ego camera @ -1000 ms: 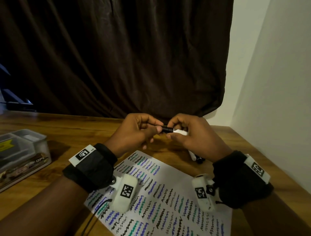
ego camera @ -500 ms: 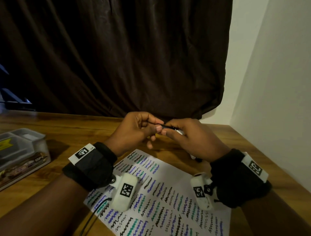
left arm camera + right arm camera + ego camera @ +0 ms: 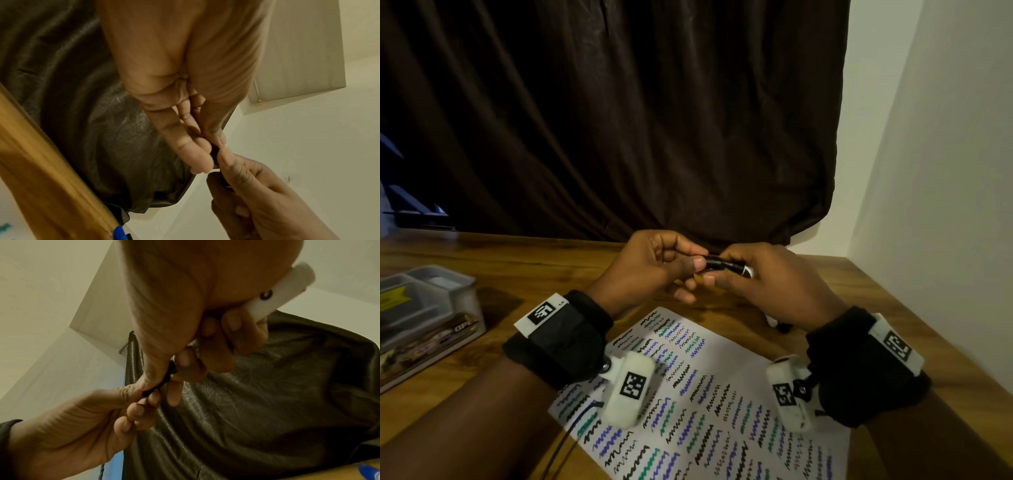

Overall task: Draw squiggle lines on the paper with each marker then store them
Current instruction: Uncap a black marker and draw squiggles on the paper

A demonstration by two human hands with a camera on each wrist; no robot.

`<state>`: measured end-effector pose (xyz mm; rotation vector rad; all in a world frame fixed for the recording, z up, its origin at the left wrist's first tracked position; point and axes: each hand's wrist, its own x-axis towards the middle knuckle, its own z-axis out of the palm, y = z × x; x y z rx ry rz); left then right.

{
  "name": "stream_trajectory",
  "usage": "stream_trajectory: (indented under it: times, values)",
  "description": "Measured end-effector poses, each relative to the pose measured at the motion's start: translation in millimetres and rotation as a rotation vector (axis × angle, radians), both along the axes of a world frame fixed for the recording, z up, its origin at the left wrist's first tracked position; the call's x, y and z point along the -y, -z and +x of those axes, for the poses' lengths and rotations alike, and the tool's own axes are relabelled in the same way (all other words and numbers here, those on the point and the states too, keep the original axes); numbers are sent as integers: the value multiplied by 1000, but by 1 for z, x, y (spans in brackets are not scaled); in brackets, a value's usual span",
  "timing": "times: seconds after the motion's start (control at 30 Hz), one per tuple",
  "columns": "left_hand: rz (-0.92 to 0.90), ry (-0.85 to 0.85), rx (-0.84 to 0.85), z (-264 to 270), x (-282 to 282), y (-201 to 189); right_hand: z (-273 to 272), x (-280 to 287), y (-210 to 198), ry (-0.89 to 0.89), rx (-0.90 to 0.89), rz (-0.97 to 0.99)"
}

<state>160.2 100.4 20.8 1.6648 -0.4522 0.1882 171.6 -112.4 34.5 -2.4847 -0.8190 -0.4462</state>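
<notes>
Above the far end of the paper (image 3: 722, 383), both hands hold one marker level, a white barrel (image 3: 748, 271) with a black cap (image 3: 717, 263). My left hand (image 3: 654, 270) pinches the cap end between thumb and fingers. My right hand (image 3: 767, 287) is curled round the barrel. In the right wrist view the barrel's tail (image 3: 283, 288) sticks out behind the palm, and the cap (image 3: 162, 381) sits between both thumbs. The left wrist view shows the cap (image 3: 214, 154) pinched at my left fingertips (image 3: 202, 155). Whether the cap is fully seated is hidden. The paper is covered in black, blue and green squiggle rows.
A grey lidded plastic box (image 3: 431, 308) stands on the wooden table (image 3: 517, 267) at the left. Another marker (image 3: 780, 327) lies on the table under my right hand, and a blue one (image 3: 370, 470) shows at the table edge. Dark curtain behind, white wall at the right.
Half a second ago the hands were pressed closer, with little of the cap showing. Now more of the black cap shows between them. Both hands stay in the same spot.
</notes>
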Motion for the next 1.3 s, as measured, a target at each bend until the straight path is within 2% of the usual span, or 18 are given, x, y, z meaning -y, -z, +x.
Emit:
stream_trajectory:
  times: [0.1, 0.23, 0.33, 0.5, 0.57, 0.73, 0.83, 0.9, 1.3]
  values:
    - [30, -68, -5, 3, -4, -2, 4, 3, 1, 35, -94, 36]
    - [81, -159, 2, 6, -11, -4, 17, 11, 4, 50, -329, 76]
    - [88, -194, -8, 5, -11, -5, 17, 10, 5, -19, -527, 238]
    - [160, -236, -80, 7, -13, -2, 17, 4, 4, -119, -695, 569]
    - [222, -235, -137, 8, -16, -1, 16, 3, 4, -169, -765, 622]
    - [358, -101, -419, 4, -21, 1, 14, -3, 13, -188, -706, 486]
    - [449, -58, -529, 2, -20, 0, 14, -11, 19, -167, -803, 453]
    - [470, -72, -550, 1, -19, 0, 14, -14, 22, -161, -812, 404]
    - [461, -115, -573, 1, -19, 1, 15, -8, 28, -195, -611, 160]
